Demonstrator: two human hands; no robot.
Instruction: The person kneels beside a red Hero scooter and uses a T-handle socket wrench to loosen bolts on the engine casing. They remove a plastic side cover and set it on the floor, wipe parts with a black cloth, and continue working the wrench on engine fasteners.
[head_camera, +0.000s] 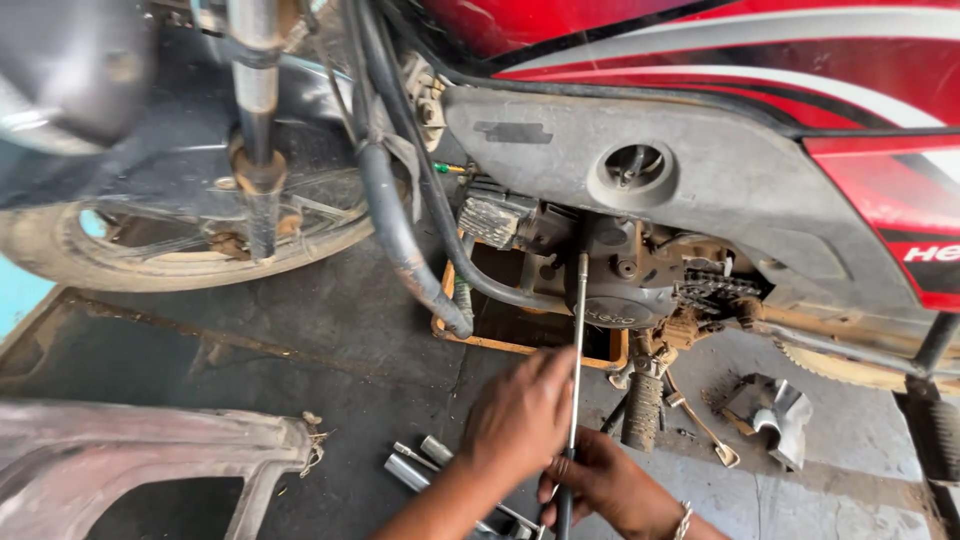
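Both hands, left hand (520, 415) above right hand (605, 482), grip clenched around the long thin steel rod tool (577, 340), its tip at the grimy motorcycle engine (610, 275).

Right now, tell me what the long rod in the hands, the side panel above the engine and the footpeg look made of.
Long rod: bright metal, likely steel; thin, with a shiny silver glint, held by the left hand and right hand. Side panel: probably grey plastic; matte, dusty, moulded round recess. Footpeg: seemingly black rubber over metal; dull and ribbed.

Soft daylight; blurred upper-left corner
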